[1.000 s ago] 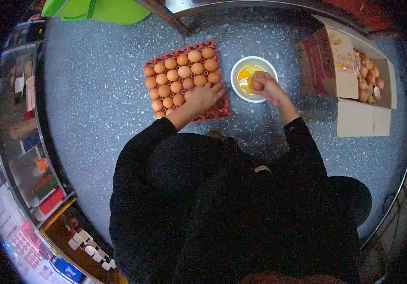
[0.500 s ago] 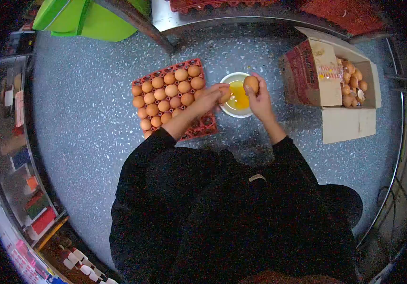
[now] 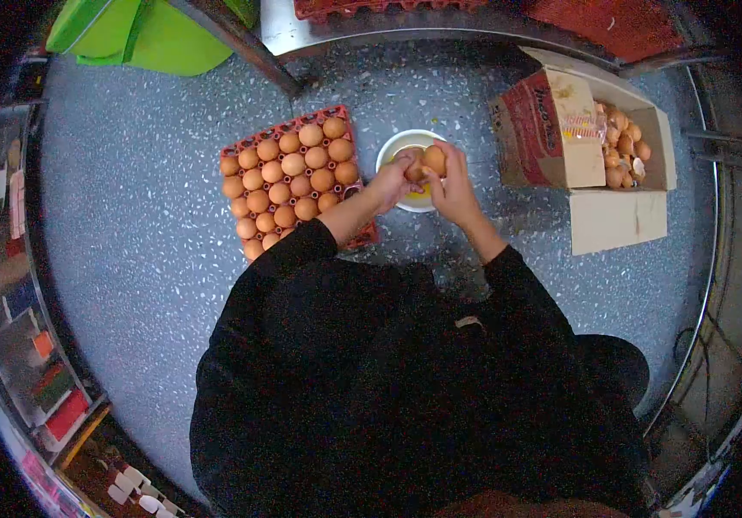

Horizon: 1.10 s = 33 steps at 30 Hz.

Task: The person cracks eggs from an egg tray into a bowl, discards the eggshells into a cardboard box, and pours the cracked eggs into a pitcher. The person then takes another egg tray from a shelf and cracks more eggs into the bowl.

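Observation:
Both my hands are over a white bowl (image 3: 409, 136) on the speckled floor, with yellow raw egg partly showing inside. My left hand (image 3: 390, 183) is closed round a brown egg (image 3: 413, 167). Another brown egg (image 3: 433, 161) is in the fingers of my right hand (image 3: 455, 188). The two eggs are side by side and seem to touch; fingers hide parts of both. Left of the bowl lies a red egg tray (image 3: 362, 235) with rows of brown eggs (image 3: 292, 164), its near right part partly behind my left forearm.
An open cardboard box (image 3: 619, 223) with brown eggshells (image 3: 621, 142) stands at the right. A metal table edge (image 3: 371, 37) and a dark table leg (image 3: 246, 47) are at the far side. A green object (image 3: 155, 39) stands far left. Shelves (image 3: 30, 285) line the left side.
My hands have come together over the bowl, bringing the two eggs side by side. The whole view has shifted slightly, so the floor items appear further left.

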{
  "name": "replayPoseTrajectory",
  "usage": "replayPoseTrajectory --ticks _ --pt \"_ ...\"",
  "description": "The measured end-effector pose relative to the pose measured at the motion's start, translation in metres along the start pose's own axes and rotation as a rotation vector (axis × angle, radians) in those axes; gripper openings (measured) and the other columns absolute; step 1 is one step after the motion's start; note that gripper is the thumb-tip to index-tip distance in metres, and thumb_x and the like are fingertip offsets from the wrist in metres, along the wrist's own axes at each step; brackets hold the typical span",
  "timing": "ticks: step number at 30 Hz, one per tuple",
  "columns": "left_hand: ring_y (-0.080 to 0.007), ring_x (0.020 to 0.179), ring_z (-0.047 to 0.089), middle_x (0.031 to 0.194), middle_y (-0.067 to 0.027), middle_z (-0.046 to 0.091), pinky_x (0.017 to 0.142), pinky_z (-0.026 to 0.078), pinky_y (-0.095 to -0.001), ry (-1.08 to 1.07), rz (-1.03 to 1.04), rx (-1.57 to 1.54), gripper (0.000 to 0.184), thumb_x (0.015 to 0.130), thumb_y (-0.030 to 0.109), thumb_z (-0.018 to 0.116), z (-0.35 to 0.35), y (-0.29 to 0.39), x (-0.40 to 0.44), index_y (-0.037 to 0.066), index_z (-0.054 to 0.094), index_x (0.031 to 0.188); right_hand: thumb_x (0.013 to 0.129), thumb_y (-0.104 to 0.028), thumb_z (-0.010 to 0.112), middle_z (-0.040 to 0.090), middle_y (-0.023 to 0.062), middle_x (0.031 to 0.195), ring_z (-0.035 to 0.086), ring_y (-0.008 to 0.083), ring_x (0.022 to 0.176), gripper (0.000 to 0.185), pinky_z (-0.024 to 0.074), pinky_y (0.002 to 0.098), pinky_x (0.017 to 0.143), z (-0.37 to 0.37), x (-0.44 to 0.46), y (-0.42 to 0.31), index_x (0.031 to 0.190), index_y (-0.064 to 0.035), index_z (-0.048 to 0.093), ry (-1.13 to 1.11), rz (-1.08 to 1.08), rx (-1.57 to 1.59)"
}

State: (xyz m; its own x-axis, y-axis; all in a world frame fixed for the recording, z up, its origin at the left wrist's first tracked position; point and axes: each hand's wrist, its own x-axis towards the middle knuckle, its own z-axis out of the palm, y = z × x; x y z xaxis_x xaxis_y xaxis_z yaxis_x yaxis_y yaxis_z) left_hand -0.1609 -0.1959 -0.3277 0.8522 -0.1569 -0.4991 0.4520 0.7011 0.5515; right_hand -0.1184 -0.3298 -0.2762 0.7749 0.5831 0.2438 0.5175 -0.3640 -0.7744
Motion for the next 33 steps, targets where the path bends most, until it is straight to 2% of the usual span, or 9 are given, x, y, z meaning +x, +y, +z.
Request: replayPoseTrajectory --ticks 8,10,11,13,18,21,23,26,33 --pt "-0.0188 0.076 0.054 0.101 -0.0092 0.049 0.058 0.048 -0.0293 0.041 -0.001 -0.04 0.031 0.089 0.026 0.031 -0.004 -0.003 0.003 0.01 0.037 0.115 0.081 -0.015 0.048 0.043 0.0166 0.11 0.045 0.0282 0.1 0.039 0.0364 0.0333 0.086 0.006 0.001 0.016 0.116 -0.0003 0.036 -0.027 0.017 0.034" --pt "-0.0183 0.073 0.054 0.1 -0.0094 0.05 0.056 0.048 -0.028 0.053 -0.028 -0.063 0.031 0.088 0.026 0.033 -0.01 -0.002 0.003 0.009 0.037 0.114 0.083 -0.019 0.048 0.047 0.012 0.105 0.051 0.0239 0.093 0.038 0.0428 0.0292 0.078 0.006 0.004 0.024 0.116 -0.0021 0.038 -0.041 0.579 0.732" --pt "-0.0176 0.069 0.054 0.098 -0.0093 0.05 0.055 0.048 -0.0274 0.031 -0.046 -0.062 0.031 0.087 0.025 0.036 -0.013 -0.001 0.006 0.009 0.037 0.114 0.083 -0.019 0.048 0.047 0.012 0.105 0.051 0.0239 0.093 0.038 0.0428 0.0292 0.078 0.003 0.005 0.028 0.116 -0.0021 0.038 -0.042 0.579 0.73" --pt "-0.0169 0.066 0.054 0.097 -0.0091 0.051 0.054 0.048 -0.0267 0.009 -0.062 -0.06 0.032 0.086 0.024 0.038 -0.016 0.0 0.007 0.009 0.037 0.114 0.084 -0.025 0.047 0.051 0.0087 0.102 0.055 0.0204 0.086 0.037 0.0479 0.0263 0.067 -0.007 0.009 0.038 0.115 -0.0059 0.04 -0.097 0.885 1.286" --pt "-0.0146 0.069 0.055 0.093 -0.0073 0.052 0.051 0.048 -0.0253 0.05 -0.024 0.649 0.045 0.078 0.027 0.055 -0.01 0.018 -0.004 0.011 0.035 0.115 0.085 -0.033 0.045 0.054 0.0104 0.098 0.058 0.0195 0.071 0.037 0.0492 0.0254 0.054 -0.014 0.015 0.038 0.111 -0.0064 0.043 -0.286 0.961 1.213" --pt "-0.0119 0.068 0.055 0.087 -0.0058 0.054 0.048 0.046 -0.0223 0.019 0.055 0.788 0.056 0.072 0.035 0.061 -0.024 0.009 0.006 0.011 0.037 0.117 0.084 -0.038 0.044 0.055 0.0101 0.094 0.058 0.0175 0.063 0.037 0.0483 0.0236 0.049 -0.014 0.022 0.024 0.105 -0.0065 0.045 -0.334 0.976 1.062" --pt "-0.0101 0.065 0.054 0.083 -0.0045 0.054 0.046 0.044 -0.0206 0.045 0.052 0.836 0.056 0.071 0.037 0.062 -0.011 0.021 -0.004 0.012 0.04 0.116 0.084 -0.04 0.044 0.056 0.0096 0.092 0.058 0.0166 0.059 0.038 0.0477 0.023 0.048 -0.014 0.024 0.024 0.103 -0.0065 0.045 -0.35 0.986 1.011" --pt "-0.0072 0.058 0.051 0.075 -0.0016 0.055 0.042 0.04 -0.0181 0.031 0.032 0.837 0.054 0.069 0.04 0.064 -0.012 0.023 -0.004 0.011 0.048 0.112 0.081 -0.044 0.047 0.057 0.006 0.09 0.057 0.0138 0.076 0.047 0.0498 0.0264 0.061 -0.01 0.026 0.038 0.107 -0.005 0.047 -0.489 0.93 0.731" --pt "-0.0061 0.051 0.048 0.068 0.0034 0.055 0.046 0.039 -0.0201 0.065 -0.002 0.846 0.043 0.073 0.042 0.061 -0.014 0.025 -0.007 0.011 0.056 0.103 0.08 -0.025 0.054 0.056 0.0068 0.095 0.057 0.0126 0.077 0.042 0.0492 0.0246 0.063 -0.008 0.024 0.047 0.114 -0.0041 0.042 -0.543 0.794 0.788"
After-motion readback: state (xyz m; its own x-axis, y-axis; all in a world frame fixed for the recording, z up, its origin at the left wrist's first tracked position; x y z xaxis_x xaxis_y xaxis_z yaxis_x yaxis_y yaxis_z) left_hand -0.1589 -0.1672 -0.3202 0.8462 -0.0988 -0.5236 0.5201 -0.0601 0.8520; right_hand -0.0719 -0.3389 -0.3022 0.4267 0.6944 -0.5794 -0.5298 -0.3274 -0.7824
